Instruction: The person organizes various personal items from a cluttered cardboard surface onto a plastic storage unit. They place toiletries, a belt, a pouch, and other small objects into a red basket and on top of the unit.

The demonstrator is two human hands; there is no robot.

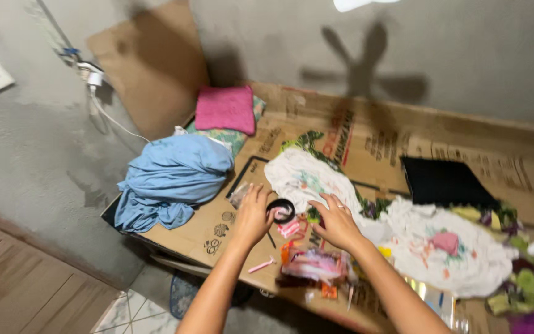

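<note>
ring: I see a black ring (pixel 280 210) flat on the bench (pixel 217 232), between both hands
left hand (pixel 253 216): fingers curled loosely, touching the ring's left edge, nearer
right hand (pixel 337 222): fingers spread, empty, just right of it

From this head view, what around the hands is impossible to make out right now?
- Left hand: palm and fingertips face away, so its hold on the black ring is hidden.
- Small pink pieces: too small to identify.
- Crinkled packet: motion-blurred.
- White patterned cloth: its end is cut off by the right edge.
</note>
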